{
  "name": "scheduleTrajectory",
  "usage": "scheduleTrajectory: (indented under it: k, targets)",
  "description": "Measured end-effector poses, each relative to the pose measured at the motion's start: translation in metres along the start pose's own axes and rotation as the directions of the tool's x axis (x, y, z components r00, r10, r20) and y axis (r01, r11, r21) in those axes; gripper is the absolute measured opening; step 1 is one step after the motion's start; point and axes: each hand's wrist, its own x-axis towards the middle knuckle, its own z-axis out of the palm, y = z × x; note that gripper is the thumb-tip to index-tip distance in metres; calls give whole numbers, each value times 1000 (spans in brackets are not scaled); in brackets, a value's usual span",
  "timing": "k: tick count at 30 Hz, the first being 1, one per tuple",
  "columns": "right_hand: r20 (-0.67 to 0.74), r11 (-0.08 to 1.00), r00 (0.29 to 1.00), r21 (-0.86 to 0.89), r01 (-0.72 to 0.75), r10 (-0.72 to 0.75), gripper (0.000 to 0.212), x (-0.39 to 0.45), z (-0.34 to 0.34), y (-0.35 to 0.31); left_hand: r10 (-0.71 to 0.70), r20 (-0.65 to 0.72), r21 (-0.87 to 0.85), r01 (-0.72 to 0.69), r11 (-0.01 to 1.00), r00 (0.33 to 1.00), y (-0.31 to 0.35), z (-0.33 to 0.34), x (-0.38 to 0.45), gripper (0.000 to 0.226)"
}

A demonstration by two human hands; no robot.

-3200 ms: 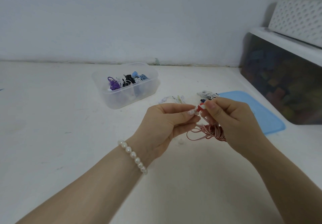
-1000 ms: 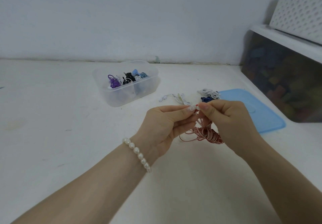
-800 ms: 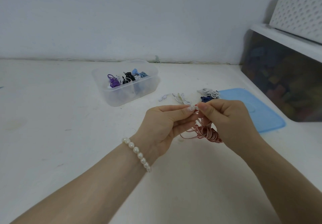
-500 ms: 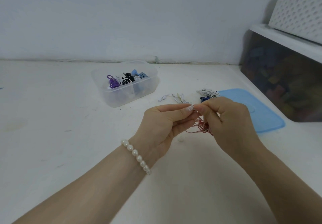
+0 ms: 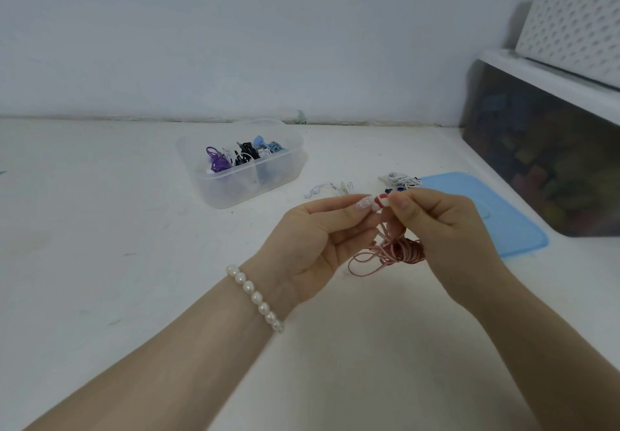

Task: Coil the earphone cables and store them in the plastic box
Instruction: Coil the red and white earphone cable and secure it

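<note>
Since half a second ago the red-and-white earbud (image 5: pixel 380 201) has come back into sight between my fingertips, and the pink cable (image 5: pixel 399 252) again hangs out below, where my right hand had covered most of it.

From where I sit, my left hand (image 5: pixel 318 239) pinches the earbud from the 9 o'clock side, thumb and forefinger closed on it. My right hand (image 5: pixel 439 229) pinches it from the 3 o'clock side, with the lower fingers curled round the wound bundle of the cable at about 6 o'clock from the bud. A few loose loops trail out of the bundle toward 8 o'clock and hang just above the table (image 5: pixel 100 263).

I judge this is the finishing stage of the coil: the end still has to be tucked or wrapped. The risk is those slack loops. If my right fingers ease off while I work the bud, the bundle could spring open and I would have to wind it again. The trailing loops could also snag on my left fingers.

Further out, the plastic box (image 5: pixel 288 175) sits at 11 o'clock, well apart from my hands, open, with purple, black and blue coils already in it. A loosely bound coil might unravel on the way there. A white earphone (image 5: pixel 330 189) and a white and dark tangle (image 5: pixel 399 180) lie uncoiled at 12 o'clock, near the blue lid (image 5: pixel 496 216) at 2 o'clock. I could drag them if my cable catches.
</note>
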Motion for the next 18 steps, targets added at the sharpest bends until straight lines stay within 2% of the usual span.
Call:
scheduleTrajectory:
  k: [8,12,16,18]
  targets:
    - [71,993,996,95,-69,63,31,2,-4,3,-16,81,23,14,1000,997,-1,2,-1,13]
    - [156,988,987,144,-61,38,44,2,-7,1,-33,103,15,32,999,994,1,2,-2,13]
    - [113,998,994,65,-4,-3,26,2,-8,-2,15,107,24,-18,1000,994,3,4,-4,15]
    - [79,998,997,65,16,-21,26,1,-6,-4,78,99,40,-82,996,992,2,6,-6,16]
